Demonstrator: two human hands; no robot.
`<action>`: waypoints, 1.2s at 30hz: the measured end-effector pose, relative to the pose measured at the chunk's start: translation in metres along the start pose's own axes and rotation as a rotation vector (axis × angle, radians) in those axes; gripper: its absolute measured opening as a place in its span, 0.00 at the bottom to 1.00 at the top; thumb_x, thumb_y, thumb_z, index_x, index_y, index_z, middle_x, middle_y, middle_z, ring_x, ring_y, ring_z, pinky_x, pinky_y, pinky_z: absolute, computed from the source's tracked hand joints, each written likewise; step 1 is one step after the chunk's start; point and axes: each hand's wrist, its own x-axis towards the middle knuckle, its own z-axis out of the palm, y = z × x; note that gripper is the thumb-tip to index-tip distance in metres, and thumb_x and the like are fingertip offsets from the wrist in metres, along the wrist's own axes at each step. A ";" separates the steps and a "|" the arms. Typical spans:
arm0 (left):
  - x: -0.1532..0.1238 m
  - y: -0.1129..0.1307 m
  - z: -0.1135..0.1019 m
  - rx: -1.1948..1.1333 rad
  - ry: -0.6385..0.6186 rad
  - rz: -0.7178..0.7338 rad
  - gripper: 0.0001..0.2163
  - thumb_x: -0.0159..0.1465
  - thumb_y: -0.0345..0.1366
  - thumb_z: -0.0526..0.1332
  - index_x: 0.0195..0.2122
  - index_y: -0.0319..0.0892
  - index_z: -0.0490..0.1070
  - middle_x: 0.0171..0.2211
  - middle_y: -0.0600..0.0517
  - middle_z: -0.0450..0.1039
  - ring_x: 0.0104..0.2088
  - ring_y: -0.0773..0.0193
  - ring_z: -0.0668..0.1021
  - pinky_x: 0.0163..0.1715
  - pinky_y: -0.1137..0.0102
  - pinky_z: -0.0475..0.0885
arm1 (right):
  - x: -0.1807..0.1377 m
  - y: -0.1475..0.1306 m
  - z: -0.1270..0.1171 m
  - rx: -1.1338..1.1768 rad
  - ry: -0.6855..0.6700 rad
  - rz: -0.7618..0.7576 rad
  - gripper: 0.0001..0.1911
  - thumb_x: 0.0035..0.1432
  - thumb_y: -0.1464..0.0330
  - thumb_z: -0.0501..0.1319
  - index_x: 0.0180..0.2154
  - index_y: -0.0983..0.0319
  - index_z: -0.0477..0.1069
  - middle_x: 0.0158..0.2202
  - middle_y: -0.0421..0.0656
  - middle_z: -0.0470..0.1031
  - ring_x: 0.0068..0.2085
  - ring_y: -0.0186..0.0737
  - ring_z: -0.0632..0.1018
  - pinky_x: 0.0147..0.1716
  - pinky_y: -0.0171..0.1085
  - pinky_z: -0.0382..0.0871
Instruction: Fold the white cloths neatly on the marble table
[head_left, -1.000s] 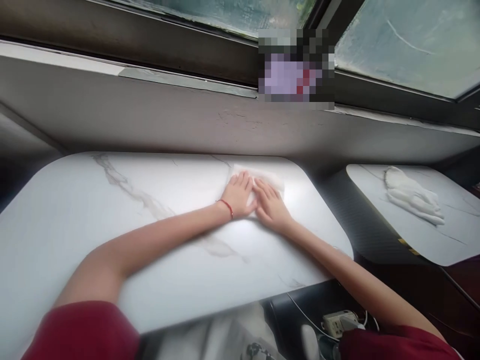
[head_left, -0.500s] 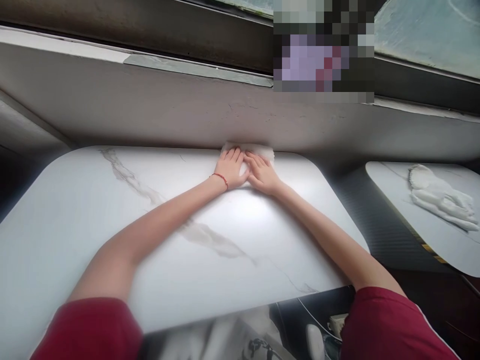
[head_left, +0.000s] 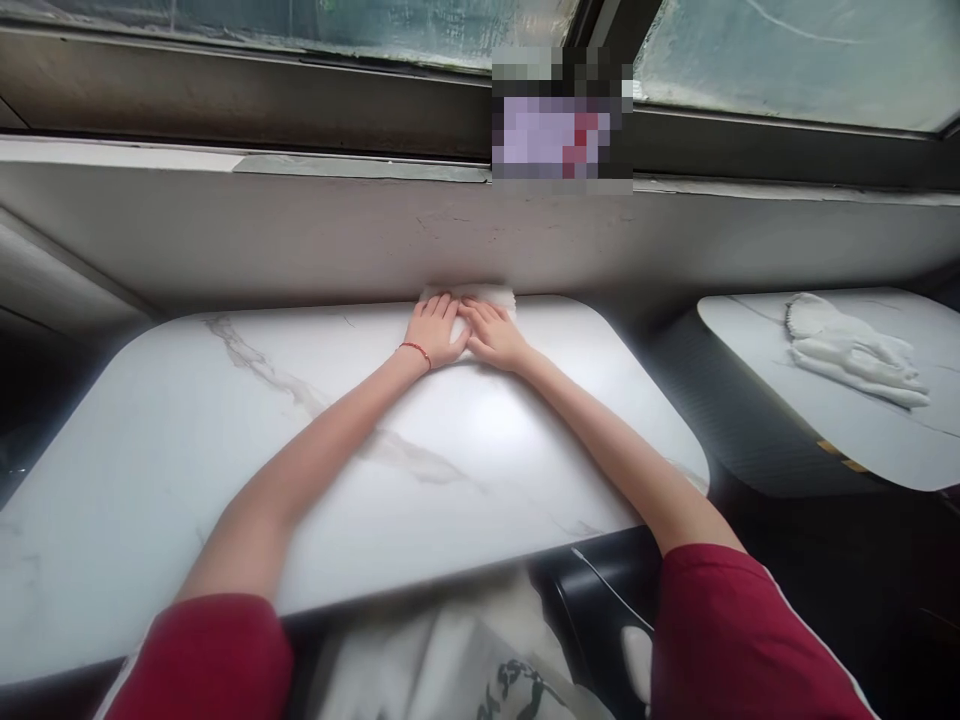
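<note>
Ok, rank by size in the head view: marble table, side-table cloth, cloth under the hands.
1. Marble table.
2. Side-table cloth.
3. Pressed cloth under left hand and right hand, mostly hidden, so unsure.

The worktop (head_left: 225,450) in front of me is a white slab with grey marble veins and rounded corners. Its far edge runs along the grey wall (head_left: 300,240) under the window. A long vein crosses it from the far left corner toward the middle. A white cloth (head_left: 496,294) lies directly on it, bunched at the middle of the far edge and touching the wall. My left grip (head_left: 435,330) and right grip (head_left: 491,337) lie flat on that cloth, side by side, fingers stretched out. To my right, across a dark gap, a second worktop (head_left: 862,440) of the same stone carries a crumpled white rag (head_left: 847,350).
</note>
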 end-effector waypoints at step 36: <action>-0.164 -0.030 -0.048 0.127 -0.056 0.025 0.34 0.68 0.47 0.50 0.67 0.25 0.60 0.68 0.32 0.61 0.69 0.43 0.63 0.69 0.54 0.57 | -0.042 -0.154 0.001 0.029 -0.149 -0.316 0.39 0.59 0.63 0.49 0.69 0.74 0.51 0.73 0.63 0.49 0.74 0.59 0.51 0.68 0.58 0.46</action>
